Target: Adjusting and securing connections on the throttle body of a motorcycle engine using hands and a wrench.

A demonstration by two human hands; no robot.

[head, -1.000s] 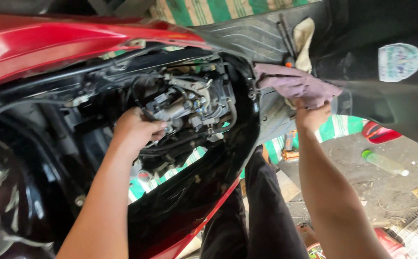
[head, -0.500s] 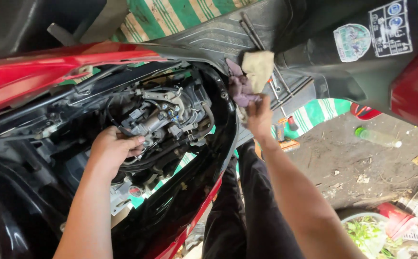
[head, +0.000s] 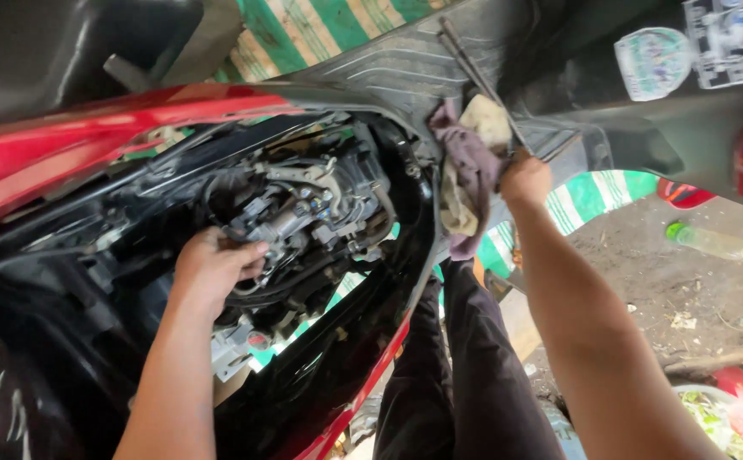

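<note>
The right hand (head: 524, 181) has slid from the rag (head: 467, 175) to grip a metal rod (head: 482, 81). The left hand (head: 211, 271) clutches engine parts (head: 307, 209). Pale stickers (head: 693, 44) sit on the black panel; a plastic bottle (head: 712, 242) lies on the ground.

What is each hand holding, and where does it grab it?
The right hand grips a rag at its upper edge. The left hand grasps an engine part; exactly where is hidden.
</note>
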